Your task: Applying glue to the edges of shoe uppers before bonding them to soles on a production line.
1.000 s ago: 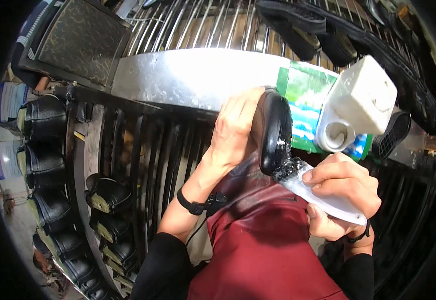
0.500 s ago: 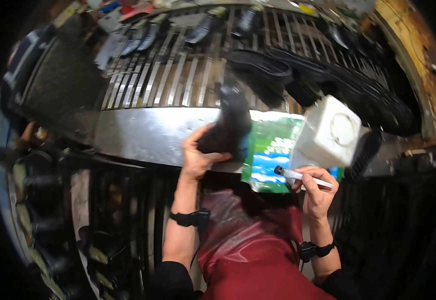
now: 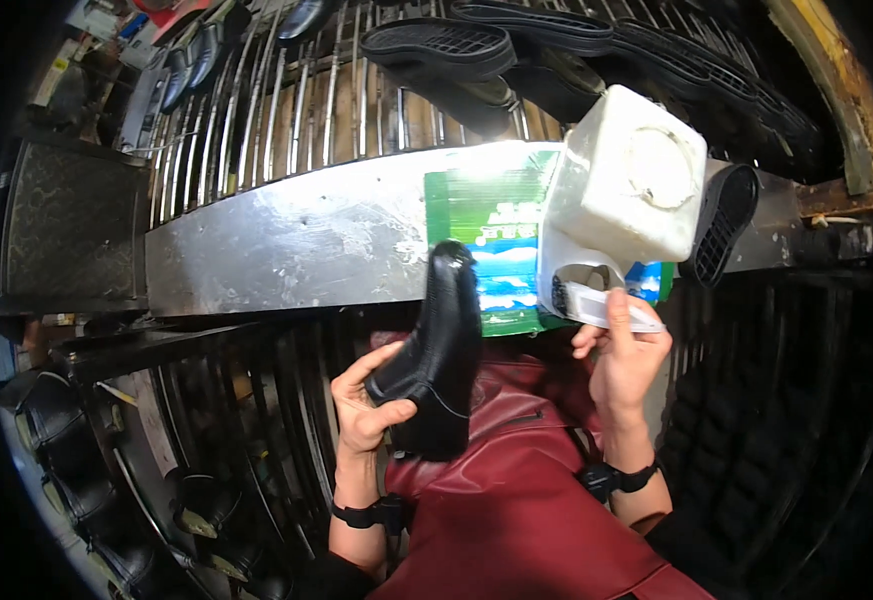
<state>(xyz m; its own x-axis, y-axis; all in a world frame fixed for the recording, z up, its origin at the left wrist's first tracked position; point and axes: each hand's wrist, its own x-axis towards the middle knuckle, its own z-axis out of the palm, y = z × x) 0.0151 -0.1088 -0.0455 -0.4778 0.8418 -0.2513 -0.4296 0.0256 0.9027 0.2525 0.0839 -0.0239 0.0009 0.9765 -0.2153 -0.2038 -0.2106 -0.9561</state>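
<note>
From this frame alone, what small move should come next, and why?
Probably draw the brush out of the white jug and carry it to the black shoe. The right hand has it at the jug's cut opening; the left hand holds the shoe upright, apart from it.

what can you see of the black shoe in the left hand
The black shoe looks like smooth, slightly glossy leather or rubber, an ankle-high upper with a seam line near its lower edge. It stands almost upright, toe end up against the metal shelf, opening end down over the maroon apron. The left hand grips its lower part, fingers wrapped around the opening. Its sole side is turned away.
</note>
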